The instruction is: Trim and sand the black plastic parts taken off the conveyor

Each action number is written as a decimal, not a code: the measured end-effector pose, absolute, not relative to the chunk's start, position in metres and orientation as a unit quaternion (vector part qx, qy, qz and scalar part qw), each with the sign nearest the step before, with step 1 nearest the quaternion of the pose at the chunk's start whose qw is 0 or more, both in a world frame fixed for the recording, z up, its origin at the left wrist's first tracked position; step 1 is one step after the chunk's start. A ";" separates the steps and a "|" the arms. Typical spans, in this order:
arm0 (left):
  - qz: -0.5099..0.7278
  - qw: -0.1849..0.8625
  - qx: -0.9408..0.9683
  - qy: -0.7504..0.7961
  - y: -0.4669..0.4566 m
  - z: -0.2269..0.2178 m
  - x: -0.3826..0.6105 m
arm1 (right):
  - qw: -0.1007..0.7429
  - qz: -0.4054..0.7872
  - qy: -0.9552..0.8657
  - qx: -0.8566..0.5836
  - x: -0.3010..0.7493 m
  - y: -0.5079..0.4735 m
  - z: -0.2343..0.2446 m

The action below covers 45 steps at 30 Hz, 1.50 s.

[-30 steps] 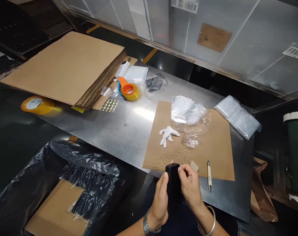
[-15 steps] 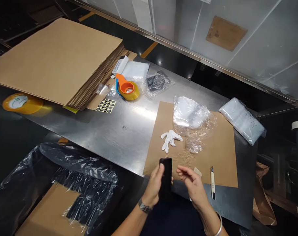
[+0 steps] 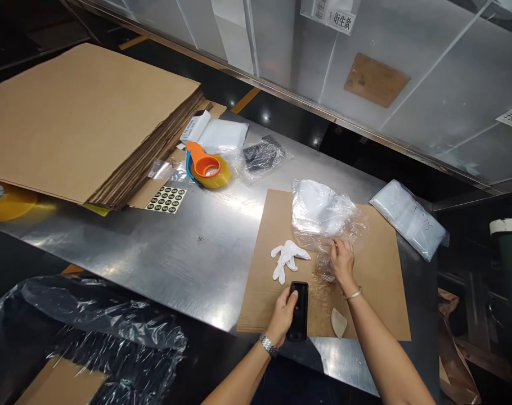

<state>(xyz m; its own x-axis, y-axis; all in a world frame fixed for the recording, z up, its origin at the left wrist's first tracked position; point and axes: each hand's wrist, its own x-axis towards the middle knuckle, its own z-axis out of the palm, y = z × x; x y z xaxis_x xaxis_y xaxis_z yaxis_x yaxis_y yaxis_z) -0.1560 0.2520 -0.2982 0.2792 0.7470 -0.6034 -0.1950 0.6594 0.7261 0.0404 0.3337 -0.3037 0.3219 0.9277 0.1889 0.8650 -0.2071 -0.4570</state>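
My left hand point(image 3: 282, 315) grips a flat black case point(image 3: 299, 311), holding it down on the brown cardboard sheet point(image 3: 378, 292) near the table's front edge. My right hand point(image 3: 341, 261) reaches forward and pinches the edge of a clear plastic bag point(image 3: 323, 211) lying on the same sheet. A small white glove point(image 3: 286, 257) lies just left of that hand. A small pale piece point(image 3: 338, 322) rests on the cardboard beside my right forearm.
On the steel table point(image 3: 175, 253): a tall stack of cardboard sheets point(image 3: 82, 118) at back left, an orange tape dispenser point(image 3: 205, 166), a sticker sheet point(image 3: 167, 199), bagged items point(image 3: 260, 154), a packet of bags point(image 3: 408, 216) at right. A plastic-covered box point(image 3: 70, 343) sits below left.
My right hand let go of the black case and reached forward to the clear plastic bag. My left hand moved the case forward and laid it on the cardboard sheet.
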 end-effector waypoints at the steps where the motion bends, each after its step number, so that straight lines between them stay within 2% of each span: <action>1: 0.319 0.747 0.271 0.517 0.251 -0.302 -0.150 | 0.236 0.054 -0.588 -0.772 0.043 0.346 -0.307; 10: 0.344 0.740 0.225 0.532 0.245 -0.317 -0.117 | 0.136 0.020 -0.593 -0.794 0.051 0.404 -0.335; 15: 0.342 0.776 0.163 0.505 0.247 -0.314 -0.116 | 0.133 0.051 -0.586 -0.798 0.062 0.406 -0.339; 21: 0.352 0.774 0.124 0.510 0.245 -0.308 -0.120 | 0.193 0.096 -0.577 -0.788 0.061 0.406 -0.319; 26: 0.358 0.769 0.144 0.509 0.250 -0.297 -0.124 | 0.249 0.155 -0.560 -0.775 0.028 0.355 -0.285; 30: 0.378 0.748 0.196 0.510 0.253 -0.278 -0.126 | 0.257 0.307 -0.556 -0.729 -0.009 0.292 -0.267; 34: 0.353 0.734 0.305 0.494 0.247 -0.253 -0.136 | 0.387 0.497 -0.309 -0.713 -0.028 0.259 -0.258; 36: 0.321 0.760 0.298 0.481 0.239 -0.238 -0.147 | 0.432 0.516 -0.229 -0.703 -0.028 0.255 -0.250; 41: 0.259 0.868 0.120 0.407 0.217 -0.201 -0.165 | 0.482 0.534 -0.171 -0.673 -0.020 0.244 -0.219; 45: 0.258 0.878 0.096 0.391 0.202 -0.175 -0.160 | 0.506 0.554 -0.145 -0.645 -0.016 0.226 -0.199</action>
